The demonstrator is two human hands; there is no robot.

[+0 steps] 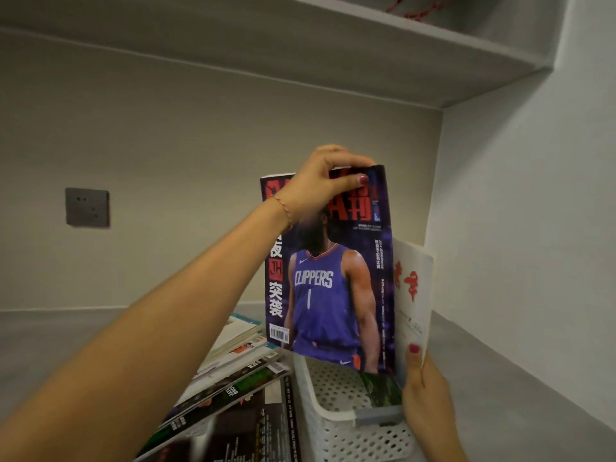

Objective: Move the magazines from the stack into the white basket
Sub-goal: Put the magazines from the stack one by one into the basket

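Note:
My left hand (pixel 321 181) grips the top edge of a basketball magazine (pixel 330 288) with a purple-jersey player on its cover. It hangs upright, its lower edge just inside the white perforated basket (pixel 320 425). My right hand (pixel 423 391) holds the lower edge of a white magazine with red characters (pixel 411 295), which stands upright at the basket's right side behind the basketball one. A green-covered magazine (pixel 383 388) leans inside the basket. The stack of magazines (pixel 233 371) lies fanned out left of the basket.
A grey desk surface (pixel 50 345) runs to the wall on the left and right. A grey wall socket (pixel 87 207) sits on the back wall. A shelf (pixel 366 55) hangs overhead. The side wall stands close to the basket's right.

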